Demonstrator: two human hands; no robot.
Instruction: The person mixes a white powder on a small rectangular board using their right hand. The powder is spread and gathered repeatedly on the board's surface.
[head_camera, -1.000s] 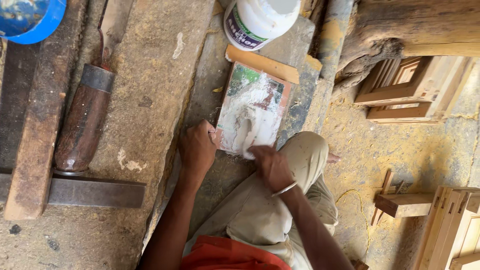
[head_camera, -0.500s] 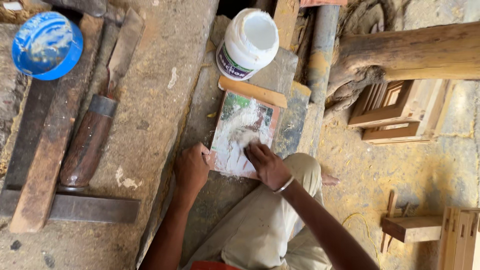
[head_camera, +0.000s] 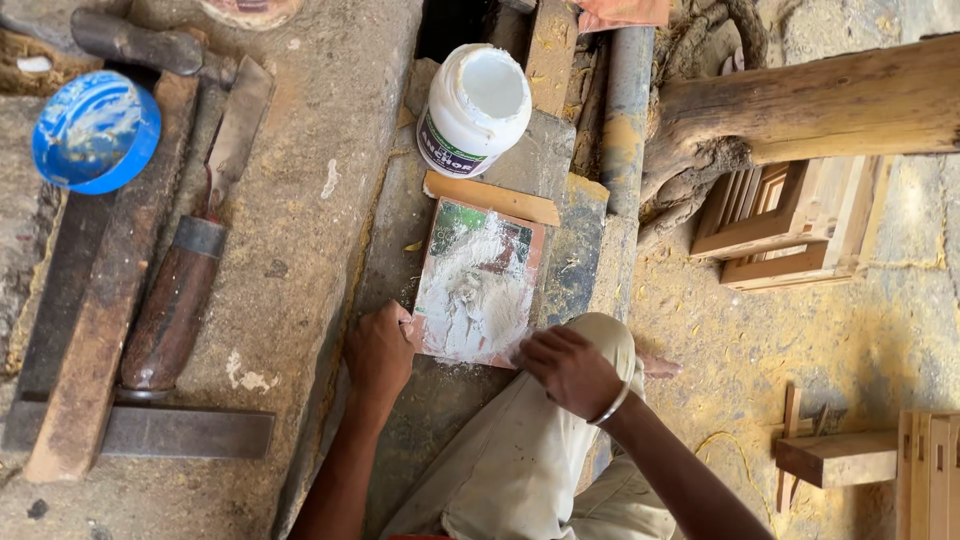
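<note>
My left hand (head_camera: 378, 352) pinches the near left corner of a flat rectangular board (head_camera: 475, 282) smeared with white paste, holding it on the concrete ledge. My right hand (head_camera: 568, 368), a metal bangle on its wrist, rests with curled fingers at the board's near right corner, touching the white paste. An open white jar of white glue (head_camera: 474, 108) stands just beyond the board, with a thin wooden strip (head_camera: 490, 197) lying between them. My knee in beige trousers (head_camera: 530, 450) is below the board.
A blue lid (head_camera: 95, 131) smeared with white lies at the far left. A chisel with a dark wooden handle (head_camera: 180, 290), a hammer head (head_camera: 135, 42) and a metal square (head_camera: 150, 430) lie on the left slab. Small wooden frames (head_camera: 790, 215) and a log (head_camera: 830, 105) are at right.
The view has shifted, bringing the jar and blue lid further into sight. My right hand has slid from the middle of the board down to its near right corner. The left hand keeps its grip.
</note>
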